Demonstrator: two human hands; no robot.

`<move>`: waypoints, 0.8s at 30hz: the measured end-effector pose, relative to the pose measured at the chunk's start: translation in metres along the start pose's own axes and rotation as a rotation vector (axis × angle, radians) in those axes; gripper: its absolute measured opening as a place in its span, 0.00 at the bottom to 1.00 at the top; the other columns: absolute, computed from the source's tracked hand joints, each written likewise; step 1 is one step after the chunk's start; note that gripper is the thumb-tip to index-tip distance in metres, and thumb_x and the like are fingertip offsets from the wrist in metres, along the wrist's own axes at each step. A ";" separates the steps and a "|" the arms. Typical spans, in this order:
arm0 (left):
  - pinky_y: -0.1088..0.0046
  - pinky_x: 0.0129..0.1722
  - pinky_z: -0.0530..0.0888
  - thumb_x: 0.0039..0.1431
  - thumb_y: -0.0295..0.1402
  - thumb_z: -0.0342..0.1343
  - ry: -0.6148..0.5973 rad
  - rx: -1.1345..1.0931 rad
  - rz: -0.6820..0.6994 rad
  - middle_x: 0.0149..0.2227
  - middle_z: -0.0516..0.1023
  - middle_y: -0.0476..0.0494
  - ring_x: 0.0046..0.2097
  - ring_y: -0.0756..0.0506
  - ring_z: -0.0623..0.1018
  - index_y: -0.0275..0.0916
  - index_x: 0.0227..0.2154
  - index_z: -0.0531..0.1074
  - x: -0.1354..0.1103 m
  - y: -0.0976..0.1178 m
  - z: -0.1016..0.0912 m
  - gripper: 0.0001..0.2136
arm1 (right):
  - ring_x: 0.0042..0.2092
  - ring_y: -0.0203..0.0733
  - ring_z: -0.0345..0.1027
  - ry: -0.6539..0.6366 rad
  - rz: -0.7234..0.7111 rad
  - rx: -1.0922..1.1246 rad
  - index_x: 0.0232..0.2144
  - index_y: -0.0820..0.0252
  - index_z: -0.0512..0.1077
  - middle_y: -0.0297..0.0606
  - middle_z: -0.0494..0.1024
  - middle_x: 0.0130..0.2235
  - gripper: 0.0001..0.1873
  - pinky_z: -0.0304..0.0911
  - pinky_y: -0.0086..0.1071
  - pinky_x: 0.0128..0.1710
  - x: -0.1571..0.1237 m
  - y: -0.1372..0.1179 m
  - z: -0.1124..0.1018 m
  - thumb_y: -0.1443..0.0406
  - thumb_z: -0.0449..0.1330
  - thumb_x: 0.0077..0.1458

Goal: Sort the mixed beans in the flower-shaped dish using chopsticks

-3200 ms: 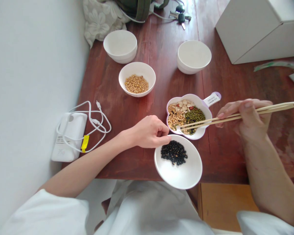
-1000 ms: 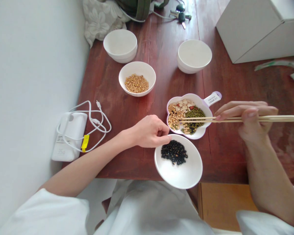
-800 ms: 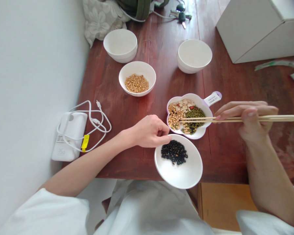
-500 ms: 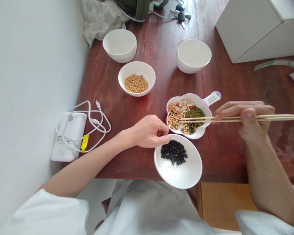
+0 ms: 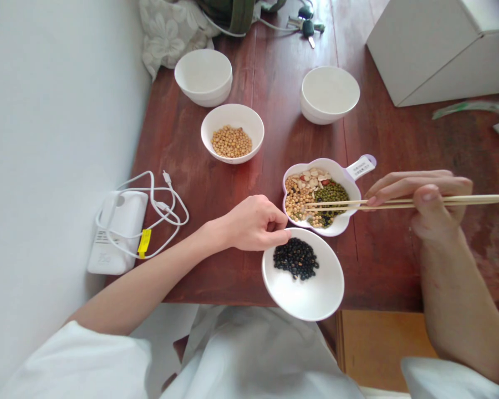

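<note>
My right hand (image 5: 428,202) holds a pair of wooden chopsticks (image 5: 382,204) level, their tips among the beans in a flower-shaped, purple-rimmed dish (image 5: 344,224) with a labelled handle. Yellow soybeans (image 5: 298,200), green mung beans (image 5: 331,194), pale flat pieces (image 5: 314,178) and a few dark beans lie in that dish. Whether the tips pinch a bean is too small to tell. My left hand (image 5: 258,224) is closed, thumb and fingers gripping the rim of a white bowl (image 5: 311,302). Black beans (image 5: 296,259) are heaped inside this bowl, which overhangs the table's front edge.
A white bowl (image 5: 253,124) of soybeans stands beyond my left hand. Two bare white bowls, one at back left (image 5: 203,75) and one at back right (image 5: 330,91), stand farther off. A power bank (image 5: 120,233) with cable lies left; keys (image 5: 306,25) and a white box (image 5: 436,55) are behind.
My right hand and the chopsticks have shifted slightly to the right, the tips still inside the flower-shaped dish. My left hand stays at the bowl's rim.
</note>
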State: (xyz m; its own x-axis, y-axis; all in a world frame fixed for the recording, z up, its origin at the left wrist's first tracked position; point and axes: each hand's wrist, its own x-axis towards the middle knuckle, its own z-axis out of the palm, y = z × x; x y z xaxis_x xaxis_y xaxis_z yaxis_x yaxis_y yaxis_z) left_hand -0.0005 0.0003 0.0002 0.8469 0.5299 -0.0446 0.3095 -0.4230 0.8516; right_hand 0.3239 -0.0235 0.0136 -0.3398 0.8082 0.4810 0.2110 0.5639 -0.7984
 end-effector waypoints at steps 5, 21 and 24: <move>0.79 0.24 0.57 0.59 0.34 0.59 0.000 -0.002 -0.004 0.17 0.67 0.52 0.21 0.57 0.62 0.34 0.17 0.70 0.000 0.000 0.000 0.17 | 0.29 0.43 0.78 0.028 -0.037 -0.038 0.29 0.64 0.82 0.45 0.81 0.28 0.27 0.68 0.32 0.22 0.001 -0.001 -0.001 0.58 0.51 0.71; 0.79 0.24 0.57 0.59 0.34 0.59 0.005 -0.011 0.000 0.17 0.67 0.52 0.21 0.57 0.62 0.34 0.17 0.69 0.000 0.000 0.000 0.17 | 0.28 0.43 0.78 0.086 -0.042 -0.013 0.32 0.57 0.85 0.40 0.83 0.28 0.22 0.67 0.31 0.18 0.001 -0.001 -0.001 0.59 0.53 0.70; 0.79 0.24 0.58 0.59 0.34 0.59 0.002 -0.013 0.007 0.17 0.67 0.52 0.21 0.57 0.63 0.34 0.17 0.70 0.000 0.000 0.000 0.17 | 0.28 0.43 0.78 0.087 -0.050 -0.020 0.32 0.57 0.85 0.40 0.83 0.27 0.22 0.67 0.31 0.18 0.002 -0.001 -0.002 0.59 0.54 0.70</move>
State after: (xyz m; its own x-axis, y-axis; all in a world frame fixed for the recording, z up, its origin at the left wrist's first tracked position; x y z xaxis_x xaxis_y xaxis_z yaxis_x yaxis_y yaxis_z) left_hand -0.0004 0.0007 0.0004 0.8481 0.5286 -0.0370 0.2977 -0.4175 0.8585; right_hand 0.3247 -0.0223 0.0157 -0.2699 0.7900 0.5504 0.2143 0.6066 -0.7656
